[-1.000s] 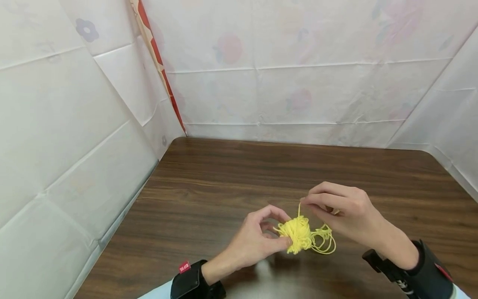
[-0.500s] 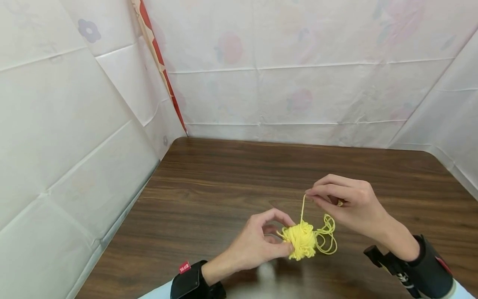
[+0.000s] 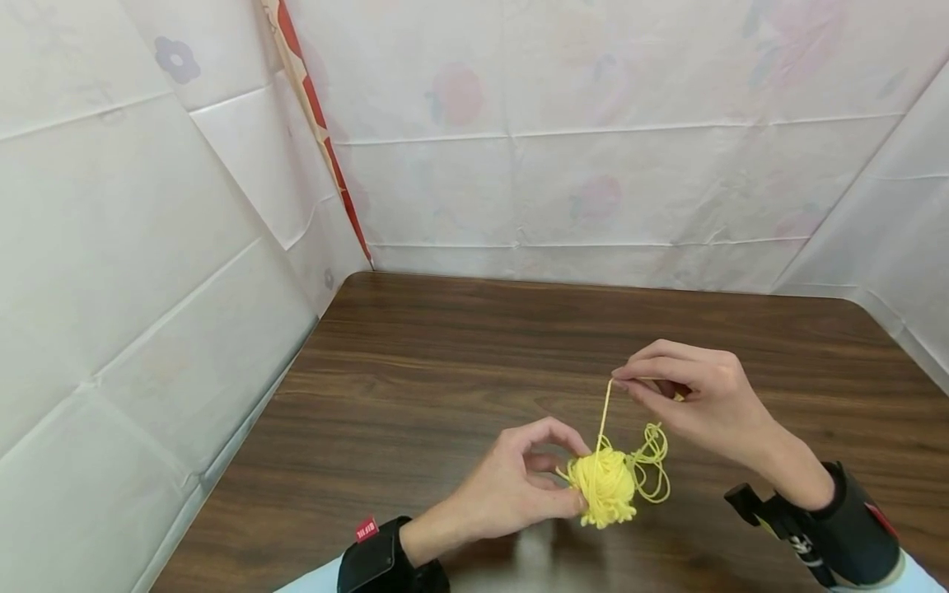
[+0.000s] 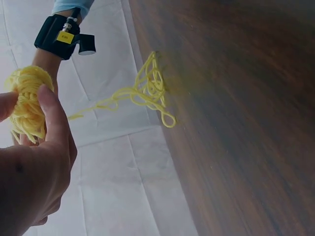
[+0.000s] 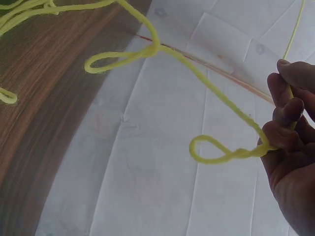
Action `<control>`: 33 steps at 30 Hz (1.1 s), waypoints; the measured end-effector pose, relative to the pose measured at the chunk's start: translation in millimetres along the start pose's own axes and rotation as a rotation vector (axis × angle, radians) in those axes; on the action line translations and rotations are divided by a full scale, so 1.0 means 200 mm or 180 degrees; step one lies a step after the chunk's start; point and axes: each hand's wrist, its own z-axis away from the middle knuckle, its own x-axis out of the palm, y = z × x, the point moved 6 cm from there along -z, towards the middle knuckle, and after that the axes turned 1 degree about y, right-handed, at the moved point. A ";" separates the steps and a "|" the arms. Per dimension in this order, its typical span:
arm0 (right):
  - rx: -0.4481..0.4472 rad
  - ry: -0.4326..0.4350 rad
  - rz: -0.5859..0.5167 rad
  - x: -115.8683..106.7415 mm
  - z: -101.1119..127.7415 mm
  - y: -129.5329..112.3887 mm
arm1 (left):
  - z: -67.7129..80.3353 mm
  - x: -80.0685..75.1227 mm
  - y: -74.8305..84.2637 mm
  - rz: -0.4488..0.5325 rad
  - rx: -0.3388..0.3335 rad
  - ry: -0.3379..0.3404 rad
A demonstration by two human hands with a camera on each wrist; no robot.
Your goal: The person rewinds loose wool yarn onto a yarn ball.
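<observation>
Yellow yarn ball (image 3: 606, 486), lower centre, above wood-grain desk (image 3: 445, 362)
Left hand (image 3: 511, 486) grips the fuzzy, loosely wound ball; right hand (image 3: 693, 395) pinches a thin taut strand (image 3: 602, 416), loose loops (image 3: 652, 461) trailing alongside

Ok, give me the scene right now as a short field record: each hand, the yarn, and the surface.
left hand: grips the yellow yarn ball between thumb and fingers
right hand: pinches a strand pulled up from the ball
loose loops: hang to the ball's right
surface: brown wooden table
surround: white floral sheets
</observation>
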 end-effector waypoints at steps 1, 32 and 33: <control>0.0012 -0.0005 0.0013 0.00 0.00 0.00 | 0.00 0.00 0.00 0.0064 0.0037 -0.0018; 0.0395 -0.0878 -0.0253 0.08 0.14 -0.04 | -0.03 -0.14 0.05 0.1832 0.0138 0.0862; 0.0408 -0.0906 -0.0270 0.09 0.14 -0.05 | -0.03 -0.14 0.05 0.1830 0.0129 0.0902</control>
